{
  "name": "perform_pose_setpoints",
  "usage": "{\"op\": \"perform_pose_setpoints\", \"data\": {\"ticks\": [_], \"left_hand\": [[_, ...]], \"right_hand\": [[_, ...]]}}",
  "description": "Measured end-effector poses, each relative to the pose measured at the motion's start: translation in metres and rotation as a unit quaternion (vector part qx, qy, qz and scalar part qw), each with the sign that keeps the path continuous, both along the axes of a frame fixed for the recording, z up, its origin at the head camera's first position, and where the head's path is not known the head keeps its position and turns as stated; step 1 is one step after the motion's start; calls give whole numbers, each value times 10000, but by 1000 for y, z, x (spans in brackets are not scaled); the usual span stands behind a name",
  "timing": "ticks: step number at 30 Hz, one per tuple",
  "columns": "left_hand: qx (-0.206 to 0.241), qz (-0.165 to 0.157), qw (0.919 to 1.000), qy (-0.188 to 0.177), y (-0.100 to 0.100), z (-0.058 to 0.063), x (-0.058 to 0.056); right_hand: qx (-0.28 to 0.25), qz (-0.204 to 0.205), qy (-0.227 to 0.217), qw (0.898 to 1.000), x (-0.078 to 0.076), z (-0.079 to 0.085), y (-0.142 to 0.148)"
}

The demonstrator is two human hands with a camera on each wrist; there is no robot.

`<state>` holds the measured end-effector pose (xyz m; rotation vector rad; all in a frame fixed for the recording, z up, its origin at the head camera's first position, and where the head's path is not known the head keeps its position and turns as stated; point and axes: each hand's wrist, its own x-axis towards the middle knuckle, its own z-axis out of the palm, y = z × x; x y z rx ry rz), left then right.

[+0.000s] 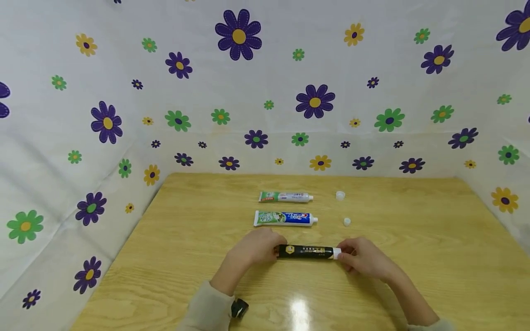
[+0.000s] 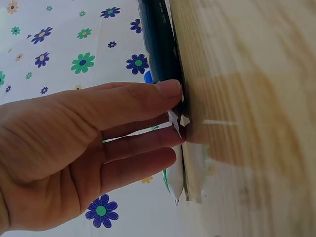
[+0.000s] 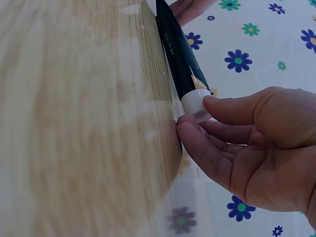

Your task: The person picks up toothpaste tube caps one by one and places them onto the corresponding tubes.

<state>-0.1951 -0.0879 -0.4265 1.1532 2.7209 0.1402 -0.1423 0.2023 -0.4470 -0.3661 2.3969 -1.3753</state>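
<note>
A black toothpaste tube (image 1: 308, 252) with gold lettering lies crosswise low over the wooden table, its white cap (image 1: 337, 253) pointing right. My left hand (image 1: 257, 247) grips the tube's tail end; in the left wrist view the thumb presses along the dark tube (image 2: 163, 47), and the lower fingers reach past its flat end. At the other end, my right hand (image 1: 367, 258) pinches the white cap between thumb and fingers. The right wrist view shows the cap (image 3: 196, 102) seated against the tube's shoulder.
Behind the black tube lie a green-and-blue toothpaste tube (image 1: 285, 218) and a green-and-white one (image 1: 285, 197), both uncapped with nozzles to the right. Two white caps, one larger (image 1: 340, 196) and one smaller (image 1: 347, 222), sit right of them. Flower-printed cloth (image 1: 273, 82) walls the wooden table (image 1: 186, 257).
</note>
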Motion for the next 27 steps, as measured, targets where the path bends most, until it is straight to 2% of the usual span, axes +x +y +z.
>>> {"op": "perform_pose_setpoints", "data": {"ticks": [4, 14, 21, 27], "left_hand": [[-36, 47, 9999, -124, 0, -1, 1], [65, 129, 9999, 86, 0, -4, 2], [47, 245, 9993, -278, -6, -4, 4], [128, 163, 9992, -347, -5, -1, 3]], "right_hand": [[-12, -61, -61, 10000, 1, -3, 0], [9, -62, 96, 9999, -2, -5, -2], [-147, 5, -18, 9999, -2, -9, -3], [22, -36, -123, 9999, -2, -3, 2]]}}
